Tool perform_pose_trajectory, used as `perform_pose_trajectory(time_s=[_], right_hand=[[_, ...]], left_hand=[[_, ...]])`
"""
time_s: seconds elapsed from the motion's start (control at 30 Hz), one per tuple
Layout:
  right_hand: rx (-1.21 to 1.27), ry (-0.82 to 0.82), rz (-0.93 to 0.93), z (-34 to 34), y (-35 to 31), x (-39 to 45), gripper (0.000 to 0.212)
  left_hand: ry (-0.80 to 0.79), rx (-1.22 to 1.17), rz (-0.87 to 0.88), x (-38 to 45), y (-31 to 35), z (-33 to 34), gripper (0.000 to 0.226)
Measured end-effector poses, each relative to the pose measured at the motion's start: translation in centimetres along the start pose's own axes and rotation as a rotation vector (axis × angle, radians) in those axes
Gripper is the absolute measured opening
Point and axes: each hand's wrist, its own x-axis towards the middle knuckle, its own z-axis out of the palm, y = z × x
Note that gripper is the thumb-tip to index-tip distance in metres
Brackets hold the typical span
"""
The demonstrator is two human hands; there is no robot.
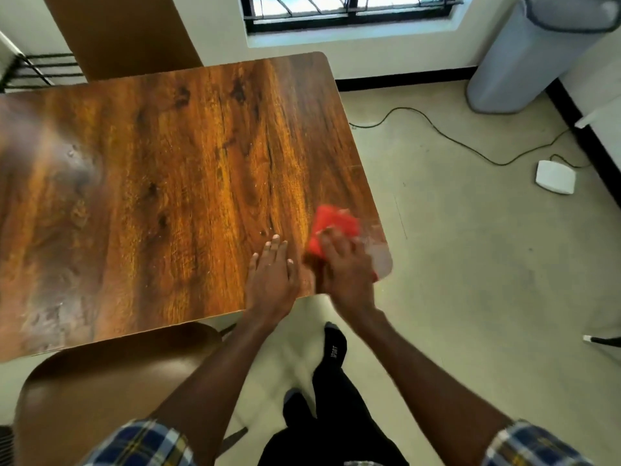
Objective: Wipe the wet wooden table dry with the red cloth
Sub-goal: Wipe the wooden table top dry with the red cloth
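The wooden table [174, 169] fills the left and middle of the head view, with small water drops and wet patches on its surface. A red cloth [332, 223] lies near the table's near right corner. My right hand [346, 264] lies on top of the cloth and presses it onto the wood; the hand and cloth are blurred. My left hand [272, 277] rests flat on the table just left of the cloth, fingers straight and spread.
A brown chair [100, 391] stands at the table's near edge on the left. On the floor to the right lie a cable [447, 137] and a white box [555, 177]. A grey bin [524, 55] stands far right.
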Motion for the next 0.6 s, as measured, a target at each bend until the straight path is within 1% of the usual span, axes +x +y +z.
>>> perform_pose_trajectory(time_s=[0.03, 0.07, 0.1, 0.17, 0.23, 0.3, 0.37, 0.4, 0.43, 0.47, 0.5, 0.53, 0.57, 0.6], right_hand=[[-0.038, -0.084, -0.107, 1.3, -0.6, -1.6, 0.06], [-0.08, -0.144, -0.176, 2.2, -0.2, -3.0, 0.06], [-0.112, -0.173, -0.205, 2.6, 0.8, -3.9, 0.061], [-0.145, -0.142, -0.184, 2.3, 3.5, -4.6, 0.061], [-0.16, -0.072, -0.064, 1.0, 5.9, -4.5, 0.062], [-0.148, 0.001, 0.104, -0.7, 8.3, -4.5, 0.065], [-0.104, -0.01, 0.314, -2.0, 11.3, -4.6, 0.077], [-0.062, -0.013, 0.462, -2.6, 12.6, -4.7, 0.073], [-0.004, 0.015, 0.642, -3.3, 13.8, -4.7, 0.059], [0.075, 0.084, 0.793, -4.1, 14.5, -4.6, 0.044], [0.155, 0.177, 0.869, -4.7, 14.9, -4.5, 0.037], [0.213, 0.28, 0.868, -5.1, 14.5, -4.2, 0.035], [0.246, 0.362, 0.805, -5.4, 13.4, -4.0, 0.034], [0.252, 0.415, 0.688, -5.6, 11.8, -3.8, 0.035]], left_hand=[[-0.008, 0.003, -0.011, -0.2, -0.2, 0.3, 0.056], [-0.015, 0.016, -0.012, -0.2, -0.3, 0.4, 0.055], [-0.021, 0.036, -0.004, -0.1, -0.5, 0.4, 0.055], [-0.04, 0.062, 0.019, 0.1, -0.8, 0.2, 0.054], [-0.057, 0.064, 0.03, 0.3, -1.1, -0.3, 0.054], [-0.061, 0.075, 0.05, 0.0, -1.2, -0.5, 0.054], [-0.064, 0.097, 0.058, -0.2, -1.0, -0.6, 0.054], [-0.072, 0.105, 0.053, -0.2, -0.8, -0.7, 0.055], [-0.08, 0.112, 0.043, -0.1, -0.6, -0.8, 0.055], [-0.087, 0.114, 0.036, -0.1, -0.3, -1.0, 0.055], [-0.093, 0.115, 0.034, 0.0, 0.0, -1.1, 0.055], [-0.098, 0.12, 0.033, 0.0, 0.1, -1.2, 0.056], [-0.099, 0.128, 0.031, 0.0, 0.3, -1.2, 0.056], [-0.099, 0.14, 0.03, 0.0, 0.3, -1.2, 0.056]])
